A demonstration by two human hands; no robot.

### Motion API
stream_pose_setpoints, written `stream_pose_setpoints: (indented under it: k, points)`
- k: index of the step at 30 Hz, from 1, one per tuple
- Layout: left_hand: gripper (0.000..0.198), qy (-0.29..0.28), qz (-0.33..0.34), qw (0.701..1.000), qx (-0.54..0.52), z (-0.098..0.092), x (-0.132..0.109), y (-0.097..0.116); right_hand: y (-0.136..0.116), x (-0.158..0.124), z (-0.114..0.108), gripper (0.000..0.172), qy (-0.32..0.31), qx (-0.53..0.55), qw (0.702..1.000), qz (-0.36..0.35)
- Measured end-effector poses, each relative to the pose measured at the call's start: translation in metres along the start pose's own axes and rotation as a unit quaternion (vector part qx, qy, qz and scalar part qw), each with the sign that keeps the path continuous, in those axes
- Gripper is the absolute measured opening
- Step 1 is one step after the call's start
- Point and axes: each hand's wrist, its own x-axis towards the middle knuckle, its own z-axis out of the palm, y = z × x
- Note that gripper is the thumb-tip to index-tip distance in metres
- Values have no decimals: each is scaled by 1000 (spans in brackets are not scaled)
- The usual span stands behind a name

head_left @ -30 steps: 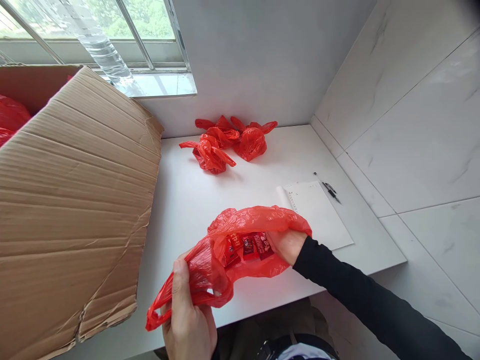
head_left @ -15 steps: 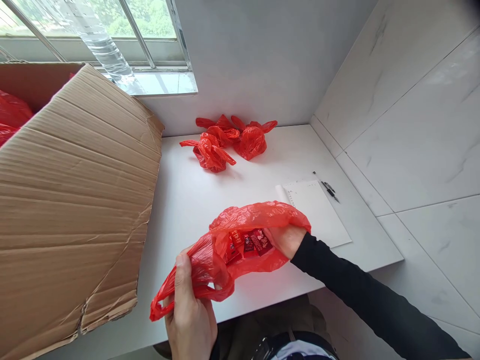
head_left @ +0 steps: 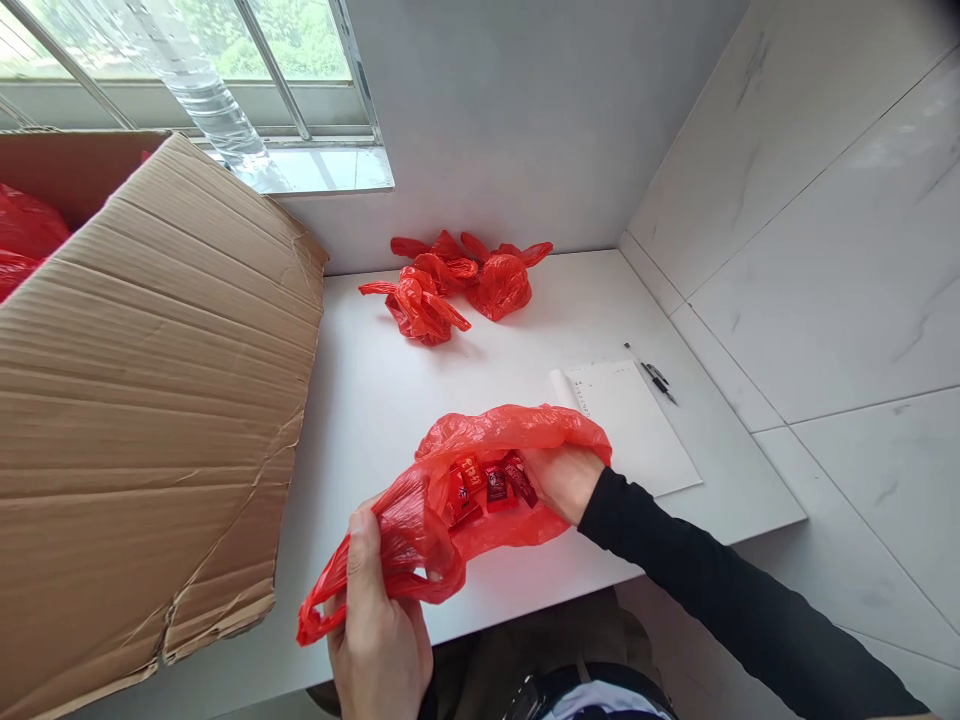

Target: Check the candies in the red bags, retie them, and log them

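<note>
A red plastic bag [head_left: 510, 430] lies open on its side on the white table, its mouth toward me. My left hand [head_left: 379, 610] is closed on the bag's handle, thumb on top. Several small red wrapped packets [head_left: 461, 495] lie inside, along with a darker red packet [head_left: 497, 487]. My right hand [head_left: 566, 480] reaches into the bag's mouth, its fingertips against another dark red packet [head_left: 521, 478] that sits tilted. The bag and packets hide most of the right fingers, so their grip does not show.
Three knotted red bags [head_left: 501, 285] stand by the back wall. A large cardboard box [head_left: 157, 400] with red plastic inside fills the left. At the right lie an open notebook [head_left: 637, 425] and pens [head_left: 658, 380]. A clear water-filled container [head_left: 225, 120] stands on the windowsill.
My right hand has shifted slightly left inside the bag, and the dark red packet at its fingertips has tilted. The left hand keeps its hold on the handle.
</note>
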Motion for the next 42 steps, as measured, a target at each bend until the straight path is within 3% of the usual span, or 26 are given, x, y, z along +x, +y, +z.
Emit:
stream_pose_setpoints:
  k: [4, 12, 18, 26, 28, 31, 34, 39, 42]
  points:
    - [34, 13, -5, 1000, 0, 0, 0, 0, -2, -7, -1, 18, -68, -89, 993, -39]
    - [32, 5, -1, 1000, -5, 0, -1, -1, -13, -10, 5, 15, -143, -215, 963, -74]
    - [32, 9, 0, 1000, -7, 0, -4, 0, -22, -5, 16, 31, -138, -187, 968, -97]
    - [32, 10, -8, 1000, 10, -1, -7, 2, -32, -12, 22, 28, -175, -198, 955, -134]
    - [32, 10, -3, 1000, 19, -2, -8, 2, -27, -18, 17, 26, -157, -185, 962, -128]
    - [40, -48, 27, 997, 47, -7, -11, 3, -10, -27, 12, 32, -39, -154, 983, -89]
    - [45, -103, 63, 990, 75, -9, -19, 6, 11, -28, 17, 35, 58, -150, 985, -61]
    - [32, -188, 65, 974, 105, -3, -37, 18, 22, -19, 24, 26, 48, -90, 992, -68]
    - [40, -228, 75, 964, 116, -4, -42, 23, 20, -19, 21, 24, 54, -64, 993, -81]
